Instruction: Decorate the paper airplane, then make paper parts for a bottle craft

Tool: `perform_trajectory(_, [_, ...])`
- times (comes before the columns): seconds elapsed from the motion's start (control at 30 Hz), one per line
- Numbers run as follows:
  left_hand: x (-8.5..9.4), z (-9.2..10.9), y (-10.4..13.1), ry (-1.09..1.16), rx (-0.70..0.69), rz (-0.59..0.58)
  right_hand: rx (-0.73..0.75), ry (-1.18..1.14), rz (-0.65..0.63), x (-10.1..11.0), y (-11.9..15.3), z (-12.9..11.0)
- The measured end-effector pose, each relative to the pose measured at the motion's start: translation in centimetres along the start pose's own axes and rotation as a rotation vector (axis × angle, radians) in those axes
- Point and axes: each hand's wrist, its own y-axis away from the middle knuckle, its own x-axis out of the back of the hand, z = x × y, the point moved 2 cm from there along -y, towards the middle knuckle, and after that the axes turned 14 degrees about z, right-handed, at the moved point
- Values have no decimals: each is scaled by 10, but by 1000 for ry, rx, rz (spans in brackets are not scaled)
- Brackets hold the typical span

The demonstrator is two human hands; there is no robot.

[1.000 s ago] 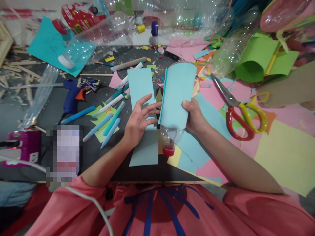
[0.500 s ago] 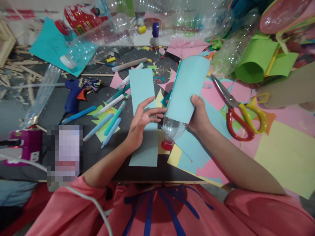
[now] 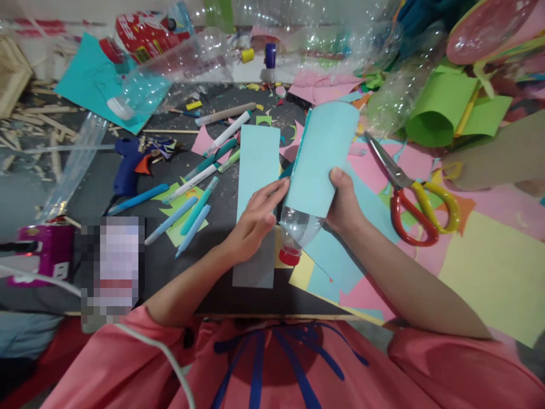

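My right hand (image 3: 344, 199) grips a clear plastic bottle (image 3: 300, 224) wrapped in a light blue paper sheet (image 3: 326, 159). The bottle is tilted, its red cap (image 3: 290, 255) pointing down toward me. My right thumb presses on the paper, while the other fingers are hidden behind it. My left hand (image 3: 255, 224) has its fingers stretched out, the tips at the left edge of the wrapped bottle. Below that hand lies a light blue paper strip (image 3: 259, 159) on the dark table. Scissors (image 3: 413, 196) with red and yellow handles rest to the right.
Several markers (image 3: 200, 204) and a blue glue gun (image 3: 126, 165) lie to the left, near a blurred phone-like rectangle (image 3: 119, 255) and a purple power socket (image 3: 45, 250). Clear bottles (image 3: 179, 68) line the back. A green paper roll (image 3: 440, 105) and yellow paper (image 3: 498, 272) are at right.
My left hand has moved down slightly, its fingers closer together and at the wrapped bottle's edge. The blue paper strip has shifted right. My right hand keeps its hold.
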Motion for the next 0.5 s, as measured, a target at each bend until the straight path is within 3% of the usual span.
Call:
perform_trajectory(0.27, [1,3,-2,-16,-111,-22,78,-7,-4,-3,2,1])
perform_trajectory(0.5, [2,5,-3,43,-68,23,50,41,-61,-3,3,1])
